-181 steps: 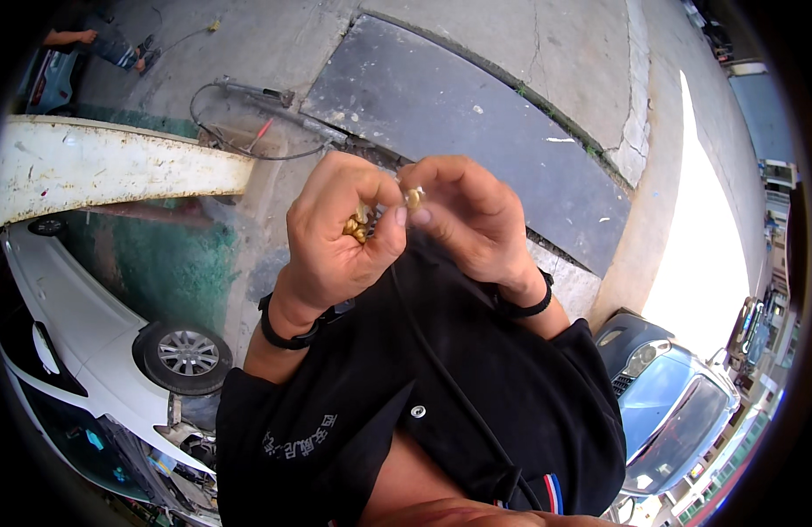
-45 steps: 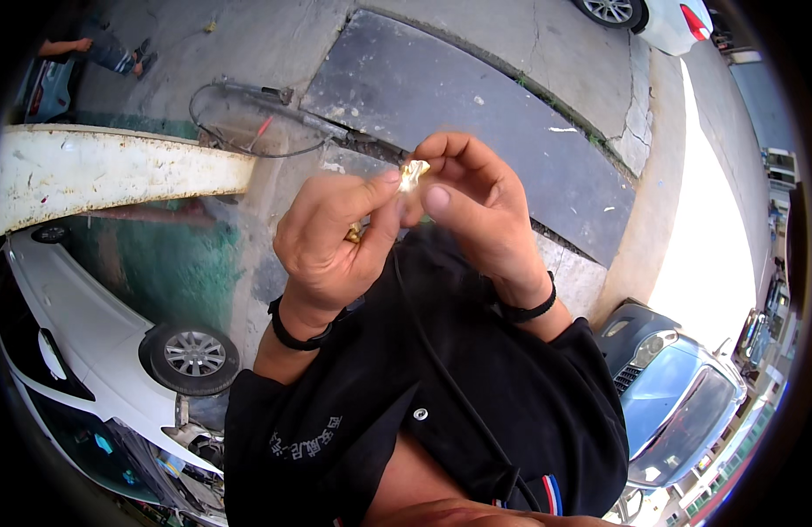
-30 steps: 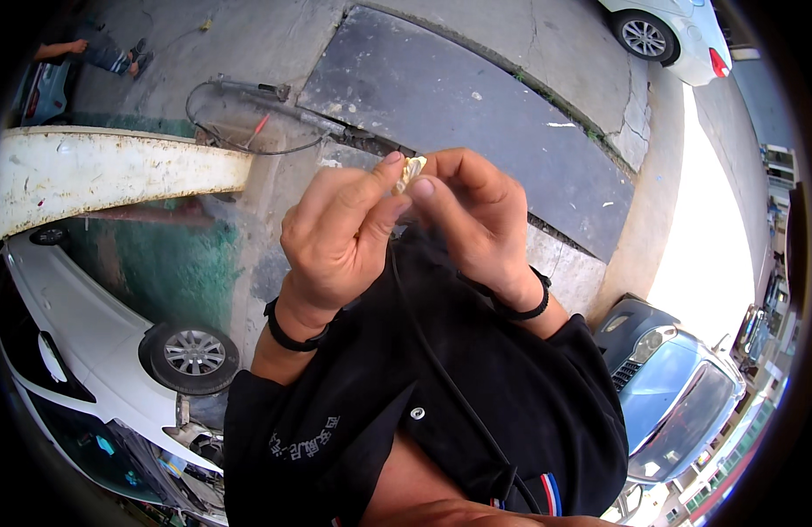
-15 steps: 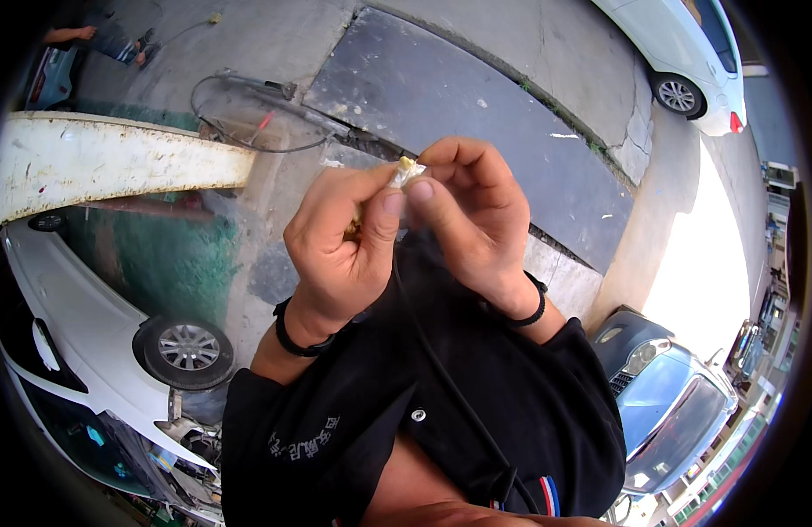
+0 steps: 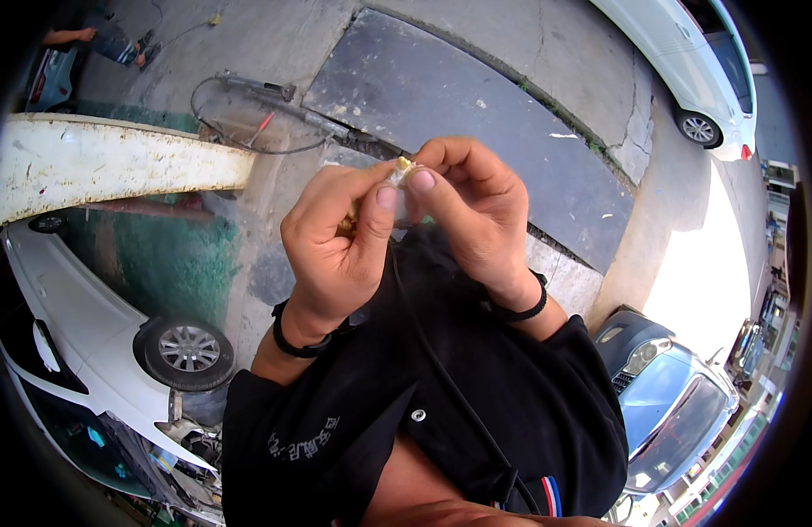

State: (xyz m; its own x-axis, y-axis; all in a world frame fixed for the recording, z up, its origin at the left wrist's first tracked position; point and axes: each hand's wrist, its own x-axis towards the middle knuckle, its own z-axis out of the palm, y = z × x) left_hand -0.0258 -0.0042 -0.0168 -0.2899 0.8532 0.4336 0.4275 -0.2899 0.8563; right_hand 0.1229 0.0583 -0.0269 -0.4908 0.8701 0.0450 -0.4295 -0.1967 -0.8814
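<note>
Both hands are raised in front of my chest, fingertips nearly meeting. My left hand point(image 5: 329, 237) is closed around a small brass-coloured fitting point(image 5: 347, 224); most of it is hidden in the palm, but its end point(image 5: 404, 164) pokes out between the fingertips. Thin white tape point(image 5: 397, 178) is wrapped about that end. The thumb and forefinger of my right hand point(image 5: 480, 215) pinch at the taped end.
A white car point(image 5: 90, 312) stands at left below a rusty white beam point(image 5: 116, 162). A hose point(image 5: 195, 101) lies beyond, near a dark floor plate point(image 5: 423, 97). A blue car point(image 5: 660, 386) is at right, another pale car point(image 5: 696, 61) at upper right. A person's arm point(image 5: 68, 35) shows far left.
My right thumb and fingers have shifted slightly around the taped end, and less white tape shows. The pale car at upper right has moved right and nearer.
</note>
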